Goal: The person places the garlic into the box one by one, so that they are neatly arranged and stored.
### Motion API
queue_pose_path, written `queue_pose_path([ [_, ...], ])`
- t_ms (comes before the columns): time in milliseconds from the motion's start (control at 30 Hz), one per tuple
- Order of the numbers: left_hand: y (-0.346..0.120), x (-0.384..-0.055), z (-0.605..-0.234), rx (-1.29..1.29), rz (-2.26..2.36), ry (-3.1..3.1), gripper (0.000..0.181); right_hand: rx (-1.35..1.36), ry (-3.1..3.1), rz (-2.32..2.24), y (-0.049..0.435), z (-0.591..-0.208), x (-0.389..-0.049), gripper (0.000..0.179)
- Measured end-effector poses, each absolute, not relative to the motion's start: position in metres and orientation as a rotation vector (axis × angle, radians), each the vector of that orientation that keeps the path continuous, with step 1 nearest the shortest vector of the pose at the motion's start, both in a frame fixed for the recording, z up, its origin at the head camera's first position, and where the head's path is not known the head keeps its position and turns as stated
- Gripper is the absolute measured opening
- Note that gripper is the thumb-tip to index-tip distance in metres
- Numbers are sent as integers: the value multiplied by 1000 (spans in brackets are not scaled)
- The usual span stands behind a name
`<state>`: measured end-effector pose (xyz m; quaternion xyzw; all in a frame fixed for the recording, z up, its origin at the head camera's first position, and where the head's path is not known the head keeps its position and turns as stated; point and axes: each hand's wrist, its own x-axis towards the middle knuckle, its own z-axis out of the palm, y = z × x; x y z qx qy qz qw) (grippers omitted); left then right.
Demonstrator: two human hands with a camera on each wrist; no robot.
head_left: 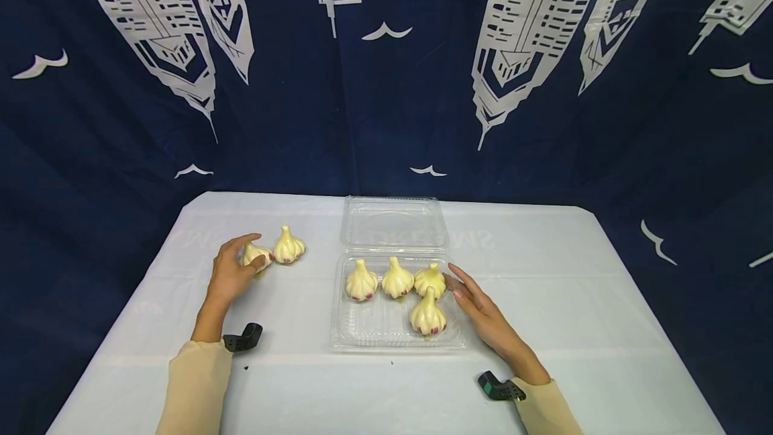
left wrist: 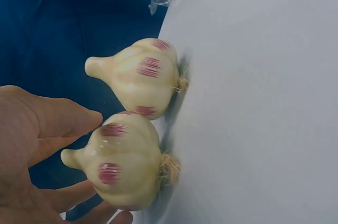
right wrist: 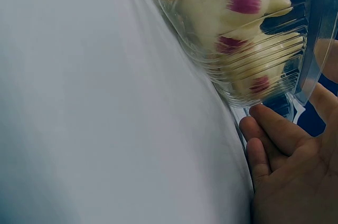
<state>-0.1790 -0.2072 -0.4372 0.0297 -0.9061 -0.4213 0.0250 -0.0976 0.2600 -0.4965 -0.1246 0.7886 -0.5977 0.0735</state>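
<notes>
Garlic bulb (left wrist: 129,160) with pinkish marks is sitting toward the far left corner of the surface (head_left: 290,374), and I'm holding it with my left hand (head_left: 231,274), fingers curving around it about as wide as its belly. Can't tell how firm that grip is, lol. Another bulb (head_left: 288,247) is standing right beside it, on the side toward my clear container (head_left: 374,327). Four more bulbs (head_left: 361,280) are sitting in that: three lining up along its far edge, one standing nearer its right edge, in front of the rightmost. Its clear lid (head_left: 395,223) is lying open toward the surface's far edge. My right hand (head_left: 486,319) is resting by the container's right edge, fingers mostly straight and spreading from the thumb, gripping nothing. Dark blue cloth (head_left: 386,106) is hanging behind the far edge.
</notes>
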Motion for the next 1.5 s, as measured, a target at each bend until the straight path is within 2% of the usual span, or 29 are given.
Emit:
queue_pose_path([
  [400,-212,-175,-444,80,-1282,-2841,45,-394,2387,-1780,260,-498,-97,53],
  [867,-211,-160,-430,42,-1265,-2677,43,-405,2350,-1824,259,-495,-97,54],
  [1500,-146,-127,-402,-441,-1330,-2639,40,-367,2388,-1768,261,-497,-97,53],
])
